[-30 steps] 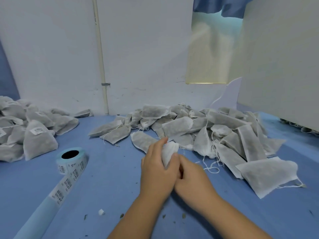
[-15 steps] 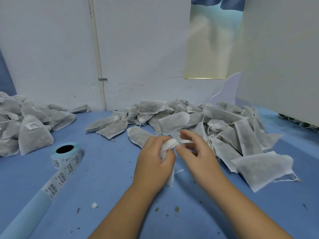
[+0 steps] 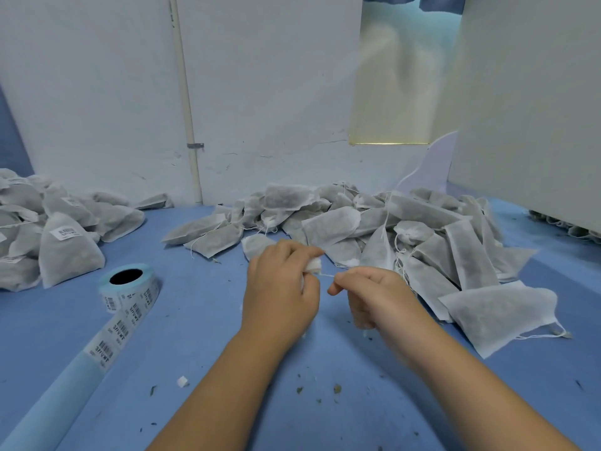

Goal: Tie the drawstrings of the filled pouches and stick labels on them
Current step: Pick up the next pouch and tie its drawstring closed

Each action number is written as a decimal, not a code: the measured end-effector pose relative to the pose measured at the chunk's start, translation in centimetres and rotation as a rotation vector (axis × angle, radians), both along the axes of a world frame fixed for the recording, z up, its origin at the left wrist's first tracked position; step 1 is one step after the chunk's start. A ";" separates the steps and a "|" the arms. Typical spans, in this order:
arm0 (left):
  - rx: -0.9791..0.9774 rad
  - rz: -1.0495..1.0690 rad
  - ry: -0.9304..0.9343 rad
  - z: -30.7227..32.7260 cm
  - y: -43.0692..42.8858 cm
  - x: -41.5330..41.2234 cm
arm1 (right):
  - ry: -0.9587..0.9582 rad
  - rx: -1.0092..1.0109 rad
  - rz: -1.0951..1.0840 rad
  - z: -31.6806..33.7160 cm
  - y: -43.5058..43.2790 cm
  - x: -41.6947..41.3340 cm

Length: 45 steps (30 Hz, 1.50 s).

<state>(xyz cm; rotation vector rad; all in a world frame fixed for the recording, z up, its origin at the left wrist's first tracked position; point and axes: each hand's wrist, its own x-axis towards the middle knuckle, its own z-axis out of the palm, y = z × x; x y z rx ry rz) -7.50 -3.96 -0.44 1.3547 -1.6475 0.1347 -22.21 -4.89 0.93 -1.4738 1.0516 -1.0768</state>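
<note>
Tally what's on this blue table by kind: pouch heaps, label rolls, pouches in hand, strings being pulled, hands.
Pouch heaps: 2, left heap, middle heap
Label roll: 1
Pouch in hand: 1, gripped by left hand
Drawstring pulled: 1, pinched by right hand
Hands: 2
Total: 7

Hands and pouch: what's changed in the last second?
The right hand came off the left hand and drew rightward, now pinching the drawstring and pulling it from the pouch, which the left hand keeps gripping. The label roll, labelled pile and untied pile stayed put.
</note>
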 end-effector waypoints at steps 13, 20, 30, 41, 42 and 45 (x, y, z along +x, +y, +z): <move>0.307 -0.229 -0.125 0.1 -0.1 -2.3 | -0.254 -0.020 0.055 0.5 -0.3 -0.9; 0.578 -0.433 0.417 -1.0 1.1 -3.1 | -0.358 0.012 0.074 0.8 -0.7 -2.0; 0.393 -0.456 0.517 0.7 1.4 -3.9 | -0.405 -0.029 0.091 0.9 -1.2 -2.8; 0.607 -0.653 0.829 1.9 1.3 -3.8 | -0.422 -0.033 0.085 1.1 -1.2 -3.1; 0.600 -0.668 0.858 1.9 1.2 -3.6 | -0.406 -0.037 0.081 1.1 -1.1 -3.0; 0.569 -0.725 0.926 1.9 1.1 -3.3 | -0.336 -0.044 0.064 0.9 -1.1 -2.8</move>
